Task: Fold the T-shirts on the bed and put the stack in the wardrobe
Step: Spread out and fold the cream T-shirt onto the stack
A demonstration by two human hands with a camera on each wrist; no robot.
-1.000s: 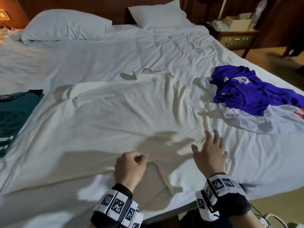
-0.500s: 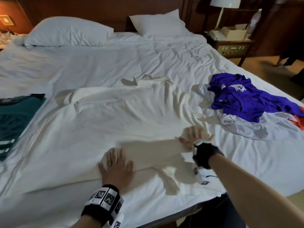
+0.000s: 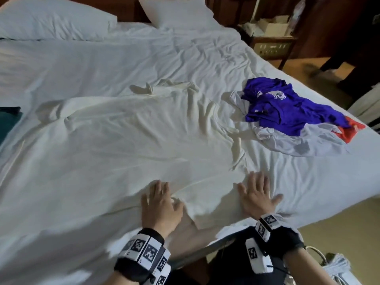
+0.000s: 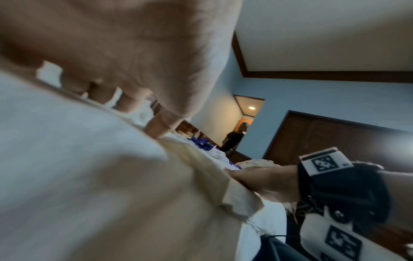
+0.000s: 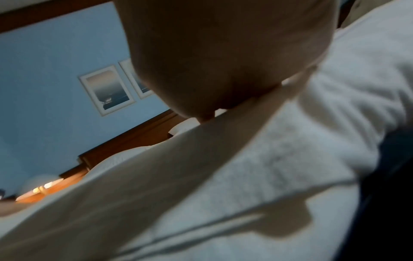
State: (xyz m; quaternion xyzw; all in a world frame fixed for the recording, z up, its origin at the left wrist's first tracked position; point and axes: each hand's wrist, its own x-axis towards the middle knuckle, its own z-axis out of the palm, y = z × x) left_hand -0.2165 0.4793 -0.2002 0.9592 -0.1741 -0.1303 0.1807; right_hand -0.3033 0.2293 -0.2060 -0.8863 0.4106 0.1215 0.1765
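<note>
I see two pillows [image 3: 55,19] by the headboard [image 5: 125,139], a nightstand [image 3: 271,46] holding a box [image 3: 273,26], and framed pictures [image 5: 107,90] on the blue wall.

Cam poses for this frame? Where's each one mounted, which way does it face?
Head: worn on the head, looking down at the cream T-shirt on the bed; both hands flat on it.
Left wrist: low, along the left hand; right hand also shows.
Right wrist: low, under the right hand toward the headboard.
Shared: cream T-shirt, all three.
</note>
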